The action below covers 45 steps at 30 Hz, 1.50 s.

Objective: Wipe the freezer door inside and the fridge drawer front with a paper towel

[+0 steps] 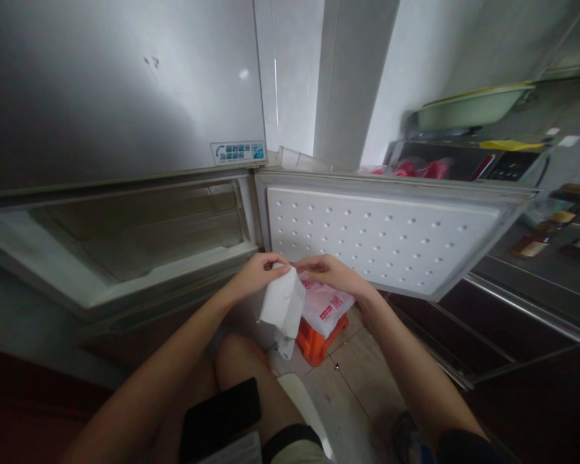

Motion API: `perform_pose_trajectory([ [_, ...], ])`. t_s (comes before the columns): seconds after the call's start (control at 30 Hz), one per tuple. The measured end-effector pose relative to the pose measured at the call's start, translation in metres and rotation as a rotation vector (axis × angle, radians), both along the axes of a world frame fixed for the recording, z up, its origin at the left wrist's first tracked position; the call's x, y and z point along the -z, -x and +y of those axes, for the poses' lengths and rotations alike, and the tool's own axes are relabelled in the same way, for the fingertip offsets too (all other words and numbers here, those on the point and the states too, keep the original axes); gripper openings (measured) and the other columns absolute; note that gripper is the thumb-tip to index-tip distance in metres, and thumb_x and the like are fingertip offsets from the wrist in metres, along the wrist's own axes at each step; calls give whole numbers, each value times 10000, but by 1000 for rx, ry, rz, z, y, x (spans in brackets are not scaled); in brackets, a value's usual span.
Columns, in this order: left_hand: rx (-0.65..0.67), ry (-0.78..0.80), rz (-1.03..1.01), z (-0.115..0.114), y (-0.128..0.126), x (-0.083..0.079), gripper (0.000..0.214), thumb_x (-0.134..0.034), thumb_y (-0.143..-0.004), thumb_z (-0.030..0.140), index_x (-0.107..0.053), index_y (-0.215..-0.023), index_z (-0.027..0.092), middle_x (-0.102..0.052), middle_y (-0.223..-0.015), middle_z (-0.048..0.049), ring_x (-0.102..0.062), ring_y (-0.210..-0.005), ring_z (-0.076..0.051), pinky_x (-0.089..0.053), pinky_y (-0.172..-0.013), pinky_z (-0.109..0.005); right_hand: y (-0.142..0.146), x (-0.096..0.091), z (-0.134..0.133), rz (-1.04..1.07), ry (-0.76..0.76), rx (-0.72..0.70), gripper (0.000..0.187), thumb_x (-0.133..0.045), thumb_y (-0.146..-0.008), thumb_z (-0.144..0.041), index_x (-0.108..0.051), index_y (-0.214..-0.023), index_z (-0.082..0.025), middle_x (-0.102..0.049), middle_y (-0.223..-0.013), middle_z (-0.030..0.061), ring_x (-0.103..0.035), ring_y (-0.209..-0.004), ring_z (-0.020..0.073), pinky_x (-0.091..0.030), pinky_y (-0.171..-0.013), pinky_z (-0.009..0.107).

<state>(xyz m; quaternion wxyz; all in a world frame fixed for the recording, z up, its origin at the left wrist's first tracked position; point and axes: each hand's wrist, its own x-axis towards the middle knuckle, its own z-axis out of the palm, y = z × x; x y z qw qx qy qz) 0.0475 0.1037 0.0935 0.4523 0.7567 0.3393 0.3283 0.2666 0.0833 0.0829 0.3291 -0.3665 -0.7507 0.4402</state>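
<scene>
My left hand [262,276] is closed on the upper edge of a white paper towel [284,299], which hangs down in soft folds above my knees. Close beside it, my right hand [329,274] has its fingers curled in at the top of the towel; what they pinch is hidden. Just below the right hand, a white plastic bag with pink print [326,306] lies on an orange stool [314,345]. Both hands are in front of a fridge's lower compartment [159,225], whose dimpled white door [381,235] is swung out to the right.
A black phone [220,419] rests on my thigh. The closed upper fridge door [120,84] fills the upper left. At right, a pale green basin [471,109] stands on a dark oven-like appliance [507,164], with bottles [541,238] on the counter. Tiled floor [345,386] lies below.
</scene>
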Motion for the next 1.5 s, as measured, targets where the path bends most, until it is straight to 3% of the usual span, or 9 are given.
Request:
perform_pose_trajectory([
  [0.1,-11,-20,19,2,4,0,277,-655,-742,420,-665,-756,144,-617,-708,-10,-527,-650,-148,-380,-583,-235,1,4,-3,37,121,-21,279,-685,-768,-302,-714,-990,-137,-673,-698,-25,-514,-521,64,-424,-527,198],
  [0.27,-32,-39,47,8,13,3,277,-644,-753,424,-657,-783,149,-612,-743,-13,-520,-679,-156,-382,-610,-246,0,5,-5,30,160,19,249,-684,-766,-381,-663,-773,-133,-547,-510,-58,-462,-455,62,-337,-463,192],
  [0.63,35,59,-7,4,14,12,270,-650,-750,416,-624,-766,147,-563,-676,15,-500,-620,-125,-383,-602,-243,6,-1,-5,250,32,199,328,-709,-749,-469,-614,-781,-157,-591,-685,-17,-537,-631,98,-426,-618,237],
  [0.8,-41,44,-117,6,6,21,254,-632,-779,400,-599,-806,149,-564,-708,13,-526,-669,-129,-409,-650,-243,15,4,-9,275,-36,294,403,-646,-810,-446,-552,-1116,-201,-616,-1145,70,-606,-811,125,-491,-722,273],
  [0.87,-70,39,-156,7,1,24,249,-631,-781,391,-599,-838,150,-572,-733,7,-540,-695,-136,-425,-664,-246,18,11,-10,248,-87,338,411,-615,-828,-457,-544,-1138,-196,-571,-1254,99,-608,-956,159,-490,-815,302],
  [0.93,-88,40,-188,9,-4,28,246,-635,-776,381,-603,-858,151,-583,-763,-1,-552,-713,-143,-441,-667,-248,19,19,-8,195,-72,346,453,-612,-819,-484,-549,-1134,-164,-622,-1166,118,-605,-993,191,-482,-830,321],
  [1.07,-102,45,-231,11,-11,33,223,-655,-754,349,-610,-859,157,-593,-780,-4,-559,-712,-144,-455,-662,-247,16,26,-3,72,57,237,513,-585,-810,-571,-636,-1030,-110,-689,-872,83,-593,-765,169,-440,-676,284],
  [1.27,-111,85,-268,11,-8,42,232,-663,-749,338,-625,-879,150,-621,-805,-21,-585,-729,-150,-474,-687,-257,17,20,2,197,281,244,558,-757,-611,-599,-656,-879,-120,-655,-738,22,-542,-642,125,-381,-596,239],
  [1.5,-124,115,-271,12,-2,50,257,-662,-752,337,-658,-920,142,-661,-850,-43,-600,-760,-164,-477,-722,-269,21,29,9,92,249,203,619,-561,-745,-721,-662,-780,-111,-552,-626,-15,-412,-560,81,-299,-532,229],
])
